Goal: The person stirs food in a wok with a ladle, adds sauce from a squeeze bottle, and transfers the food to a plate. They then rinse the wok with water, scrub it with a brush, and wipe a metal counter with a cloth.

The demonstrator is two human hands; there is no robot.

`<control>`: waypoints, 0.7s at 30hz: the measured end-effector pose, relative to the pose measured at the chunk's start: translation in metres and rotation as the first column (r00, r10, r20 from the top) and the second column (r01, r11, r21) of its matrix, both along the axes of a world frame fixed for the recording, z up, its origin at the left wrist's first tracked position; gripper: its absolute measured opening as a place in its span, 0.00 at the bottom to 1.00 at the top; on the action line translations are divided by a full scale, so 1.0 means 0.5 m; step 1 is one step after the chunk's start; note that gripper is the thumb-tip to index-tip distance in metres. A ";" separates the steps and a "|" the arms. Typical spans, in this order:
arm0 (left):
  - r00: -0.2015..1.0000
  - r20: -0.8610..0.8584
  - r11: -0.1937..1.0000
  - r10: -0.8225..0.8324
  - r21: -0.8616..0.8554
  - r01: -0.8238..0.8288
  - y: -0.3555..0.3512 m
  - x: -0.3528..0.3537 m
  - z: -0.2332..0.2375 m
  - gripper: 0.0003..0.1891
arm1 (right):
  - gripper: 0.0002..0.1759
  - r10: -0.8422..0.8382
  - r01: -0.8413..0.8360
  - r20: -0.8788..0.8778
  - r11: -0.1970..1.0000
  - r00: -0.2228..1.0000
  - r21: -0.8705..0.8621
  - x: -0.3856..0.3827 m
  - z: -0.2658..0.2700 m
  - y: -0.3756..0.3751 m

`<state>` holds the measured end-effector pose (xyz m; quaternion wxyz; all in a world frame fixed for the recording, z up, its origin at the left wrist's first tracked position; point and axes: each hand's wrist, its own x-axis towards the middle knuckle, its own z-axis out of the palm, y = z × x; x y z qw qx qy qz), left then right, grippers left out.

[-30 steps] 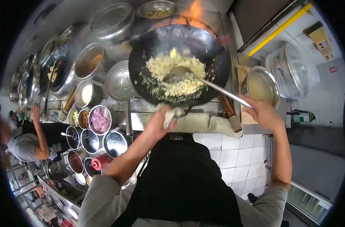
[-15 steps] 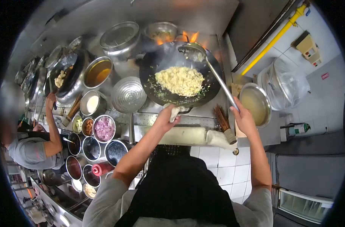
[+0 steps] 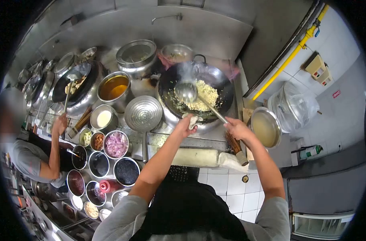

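Gripping a white folded cloth (image 3: 192, 119) over the handle of the round black steel wok (image 3: 197, 94), the left hand (image 3: 186, 125) is closed; the right hand (image 3: 237, 128) clasps the long steel ladle (image 3: 187, 92), whose bowl rests on yellow fried rice (image 3: 203, 96).

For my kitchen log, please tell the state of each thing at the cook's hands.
wok, holds rice, steam rising
ladle, bowl in wok by rice
left hand, shut on wok handle through cloth
right hand, shut on ladle handle
strainer, empty, beside wok

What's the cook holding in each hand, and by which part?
Left hand: wok, by its near handle, through a cloth. Right hand: ladle, by the end of its handle.
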<state>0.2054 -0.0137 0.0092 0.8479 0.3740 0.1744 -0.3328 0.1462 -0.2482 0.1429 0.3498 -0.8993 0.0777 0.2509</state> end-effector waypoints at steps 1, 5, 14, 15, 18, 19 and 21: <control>1.000 0.005 1.000 -0.001 0.001 0.001 0.003 0.000 0.000 0.14 | 0.27 -0.001 0.001 0.005 1.000 1.000 0.001 0.018 -0.035 -0.021; 0.999 0.022 0.999 -0.029 -0.018 0.030 0.011 0.004 -0.006 0.11 | 0.26 0.233 -0.025 0.546 0.933 0.805 -0.360 0.085 -0.081 -0.074; 0.994 -0.110 0.985 -0.026 -0.171 0.007 0.018 0.004 0.017 0.13 | 0.28 0.225 -0.019 0.534 0.932 0.815 -0.363 -0.004 -0.115 -0.063; 1.000 -0.016 0.994 -0.011 -0.105 0.009 0.014 0.001 0.017 0.12 | 0.28 0.233 -0.027 0.533 0.931 0.813 -0.365 -0.010 -0.097 -0.063; 0.997 -0.074 0.998 0.028 -0.046 -0.032 -0.005 0.033 -0.032 0.10 | 0.28 0.132 0.039 0.535 0.954 0.835 -0.297 -0.050 -0.048 -0.084; 0.998 -0.055 0.999 0.025 -0.035 -0.027 -0.005 0.024 -0.010 0.10 | 0.28 0.155 0.026 0.555 0.952 0.817 -0.305 -0.041 -0.050 -0.107; 0.998 -0.048 0.997 0.051 -0.051 -0.053 -0.006 0.017 -0.007 0.08 | 0.27 0.102 -0.006 0.391 0.971 0.915 -0.239 -0.051 0.049 -0.083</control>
